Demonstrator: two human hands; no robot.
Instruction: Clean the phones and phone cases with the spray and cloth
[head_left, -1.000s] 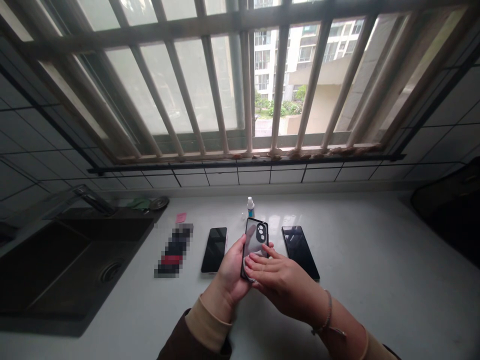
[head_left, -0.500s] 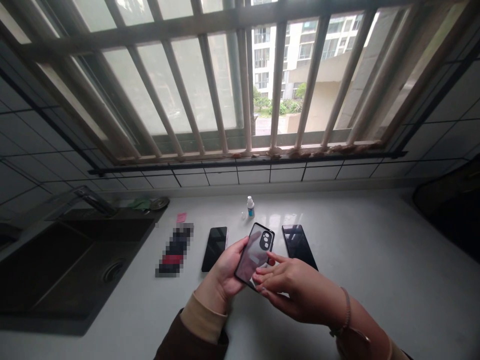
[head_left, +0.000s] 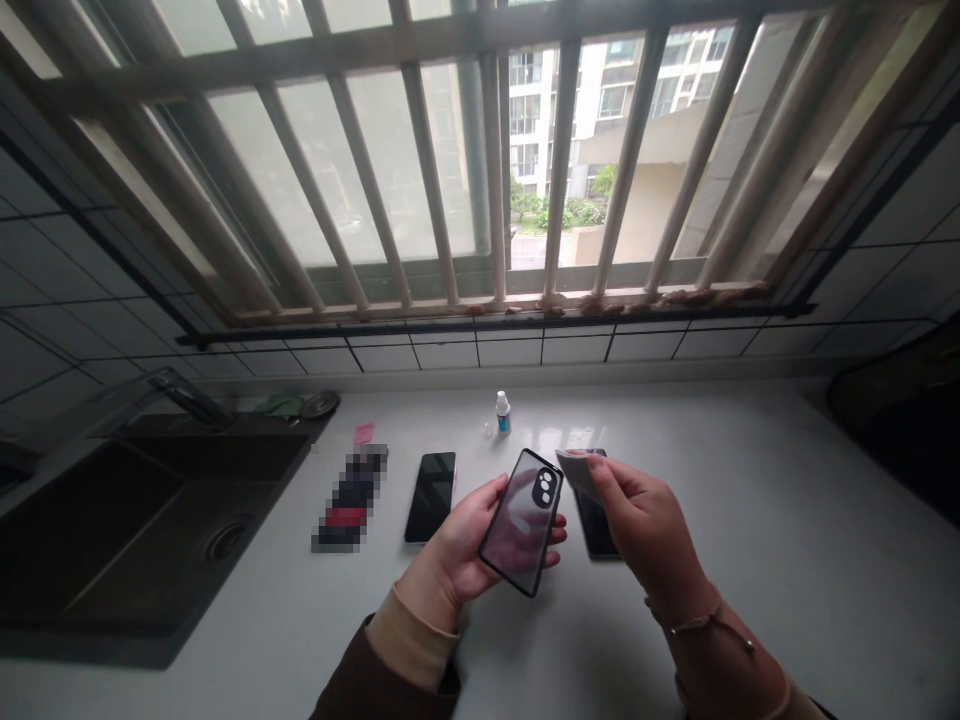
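Observation:
My left hand (head_left: pixel 469 540) grips a smartphone in a black-edged case (head_left: pixel 521 522), back facing up, with its dark oval camera bump near the top. Up and to the right, my right hand (head_left: pixel 649 520) pinches a small pale wipe (head_left: pixel 578 472) between thumb and fingers, apart from the phone. A second black phone (head_left: pixel 596 525) lies mostly hidden below my right hand. A third black phone (head_left: pixel 431 497) lies to the left of my left hand. Beyond them stands a small dropper bottle (head_left: pixel 503 413) with a blue label.
A pixelated, blurred object (head_left: pixel 350 497) and a pink note (head_left: pixel 364 433) lie on the white counter (head_left: pixel 750 520). A dark sink (head_left: pixel 172 520) with a faucet (head_left: pixel 187 397) is at the left. A dark object (head_left: pixel 900 430) sits at the right, below a barred window.
My right hand has lifted off the phone's back and moved up and right, holding the wipe. My left hand has turned the phone so its top leans right.

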